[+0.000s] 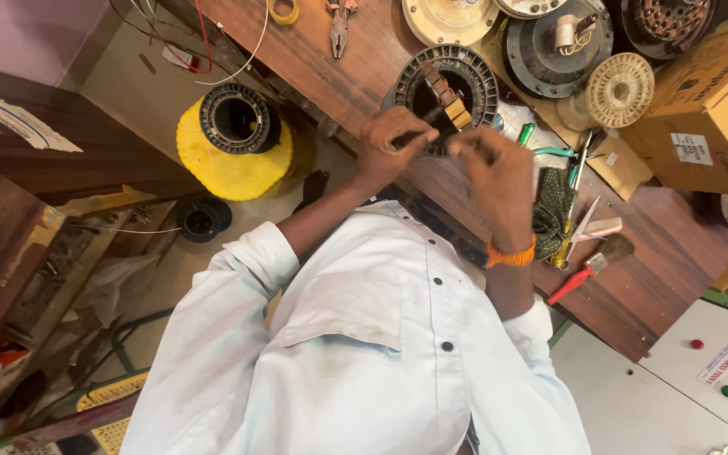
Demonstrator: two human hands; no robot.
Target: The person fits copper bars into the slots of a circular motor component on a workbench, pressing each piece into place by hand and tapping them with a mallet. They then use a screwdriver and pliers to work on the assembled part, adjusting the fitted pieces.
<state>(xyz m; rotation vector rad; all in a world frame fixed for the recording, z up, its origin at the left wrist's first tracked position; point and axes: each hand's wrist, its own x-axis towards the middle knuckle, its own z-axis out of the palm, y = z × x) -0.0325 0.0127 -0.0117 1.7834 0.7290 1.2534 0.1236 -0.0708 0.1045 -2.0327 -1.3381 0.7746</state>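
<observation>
Both hands meet over a ring-shaped slotted motor stator (pixel 448 84) lying on the wooden workbench (pixel 634 286): left hand (pixel 391 145) pinches a dark slender tool; right hand (pixel 495 173), fingers curled, pinches something too small to identify. Pliers (pixel 340 25) lie well apart.

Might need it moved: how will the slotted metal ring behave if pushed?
The slotted metal ring looks thick and rigid, so probably heavy for its size. Lying flat on the wooden bench, it should slide rather than roll.
</observation>
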